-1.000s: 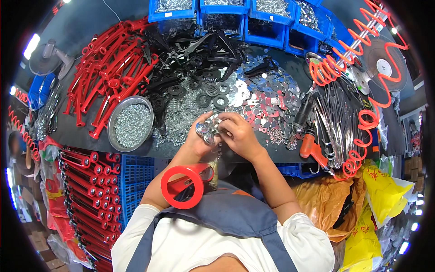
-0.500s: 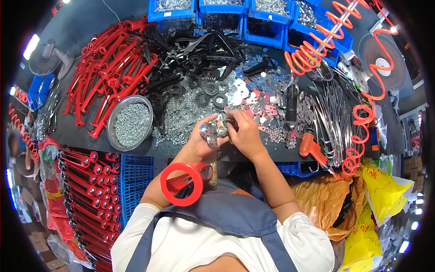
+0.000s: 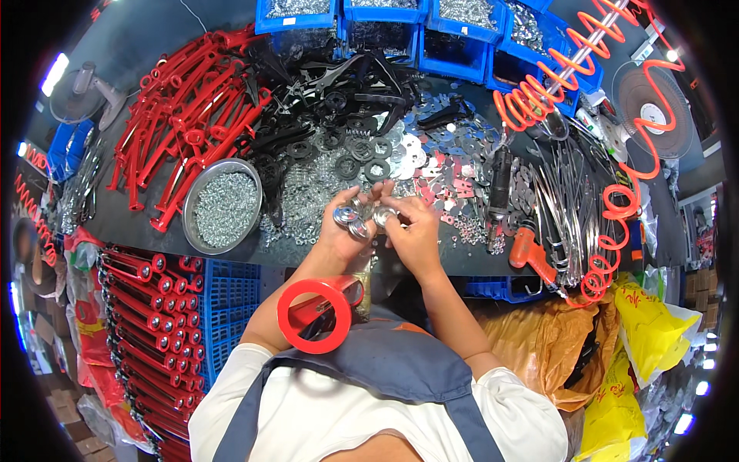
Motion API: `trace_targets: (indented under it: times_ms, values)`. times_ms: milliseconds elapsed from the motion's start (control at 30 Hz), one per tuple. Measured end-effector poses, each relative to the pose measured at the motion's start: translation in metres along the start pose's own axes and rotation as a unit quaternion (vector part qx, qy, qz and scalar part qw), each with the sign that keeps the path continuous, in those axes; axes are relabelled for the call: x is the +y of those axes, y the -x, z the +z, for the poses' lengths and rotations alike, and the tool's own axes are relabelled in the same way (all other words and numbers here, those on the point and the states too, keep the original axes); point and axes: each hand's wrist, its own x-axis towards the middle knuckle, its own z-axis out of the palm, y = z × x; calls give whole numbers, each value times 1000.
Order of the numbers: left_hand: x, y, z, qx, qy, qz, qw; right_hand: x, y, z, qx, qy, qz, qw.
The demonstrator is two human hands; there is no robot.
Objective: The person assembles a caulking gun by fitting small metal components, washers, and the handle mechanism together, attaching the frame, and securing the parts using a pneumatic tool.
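Both hands meet over the front edge of the dark workbench point(image 3: 154, 219). My left hand point(image 3: 344, 231) holds a small cluster of shiny metal washers and bolts point(image 3: 356, 219) between its fingers. My right hand point(image 3: 413, 231) pinches the same metal parts from the right side. A red ring-ended metal part point(image 3: 314, 314) sticks up in front of my chest, below the left forearm. Loose washers, nuts and small plates point(image 3: 416, 165) lie spread on the bench just beyond the hands.
A round metal bowl of small screws point(image 3: 222, 206) sits left of the hands. Red arms point(image 3: 181, 115) and black parts point(image 3: 346, 73) are piled behind. Blue bins point(image 3: 454, 31) line the back. An orange coiled hose point(image 3: 539, 92) and air tool point(image 3: 531, 254) lie right. Red parts fill a crate point(image 3: 150, 308) lower left.
Both hands have stayed together on the metal parts, shifting slightly right and working them between the fingers. The coiled hose at right has swung leftward.
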Motion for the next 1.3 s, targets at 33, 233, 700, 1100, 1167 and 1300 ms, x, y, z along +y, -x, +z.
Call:
trace_targets:
  times_ms: [33, 233, 700, 1100, 1167, 1300]
  values:
    - [2, -4, -3, -6, 53, -30, 998, -4, 1, 7, 14, -9, -11, 1000]
    - [0, -12, -15, -11, 55, -18, 998, -19, 0, 20, 45, 120, -117, 985]
    - [-4, -10, -13, -33, 42, -28, 998, -2, -5, 27, 38, 252, -109, 961]
    - [3, -7, -8, 66, 202, -8, 977, 10, 4, -54, 153, -381, 145, 900]
    - [8, -10, -15, 114, 218, 27, 969, 24, 15, -82, 143, -303, 133, 933]
    - [14, -11, -20, 103, 257, 45, 960, 34, 44, -95, 95, 290, -55, 951]
